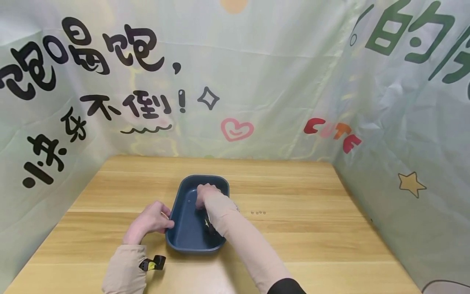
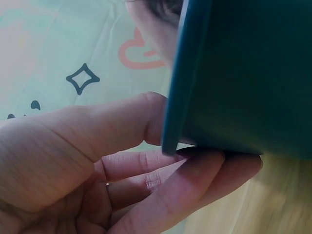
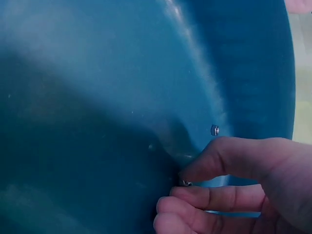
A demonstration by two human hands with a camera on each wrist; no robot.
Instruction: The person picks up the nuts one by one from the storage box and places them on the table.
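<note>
The blue bin (image 1: 187, 228) looks like smooth, satiny plastic, with a glossy streak near 1 o'clock in the right wrist view. A tiny piece (image 3: 215, 130) at 3 o'clock there glints like metal. The worktop (image 1: 312, 245) shows smooth wood grain, shiny at 6 o'clock. Sleeves (image 1: 246, 241): matt cloth. Hanging sheet (image 1: 271, 81) at 12 o'clock: creased, faintly lustrous cloth.

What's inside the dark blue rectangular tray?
The right hand, pinching a tiny shiny piece; another lies loose in the tray. The right beige fabric sleeve hides part of it from above.

Hand (image 3: 273, 178) pinching shiny piece (image 3: 185, 183), blue tub (image 3: 97, 92)
</note>
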